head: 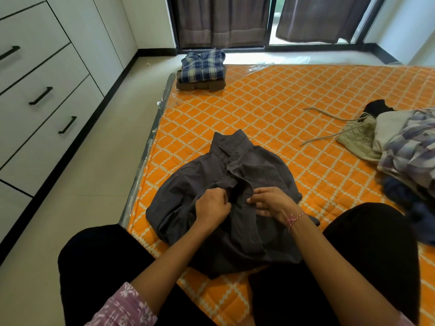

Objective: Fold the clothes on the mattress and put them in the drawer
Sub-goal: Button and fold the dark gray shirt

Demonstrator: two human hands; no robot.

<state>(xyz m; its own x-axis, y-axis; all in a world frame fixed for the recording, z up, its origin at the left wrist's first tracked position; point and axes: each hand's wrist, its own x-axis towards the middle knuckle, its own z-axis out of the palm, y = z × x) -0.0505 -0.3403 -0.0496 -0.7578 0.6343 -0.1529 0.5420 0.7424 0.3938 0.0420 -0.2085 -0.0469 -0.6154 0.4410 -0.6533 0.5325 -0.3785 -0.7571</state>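
An orange mattress [270, 107] with a white lattice pattern lies on the pale floor, its left edge running alongside a white bank of drawers [35, 90] with black bar handles. In the middle of the near part of the mattress, just in front of the person's black-clad knees, lies a dark grey collared shirt [211, 175], front side up, its long axis running away from the person with the collar pointing toward the far curtained window; the fabric is rumpled, the sleeves bunched at the sides and the placket partly open. At the right edge sits an unfolded heap of clothes [400, 149], pale and plaid pieces with a drawstring trailing out. At the far left corner a folded blue plaid shirt [202, 65] rests on a folded brown garment [200, 85]. The left hand [213, 208] pinches the left placket edge with curled fingers; the right hand [270, 201] pinches the right placket edge between thumb and fingertips.
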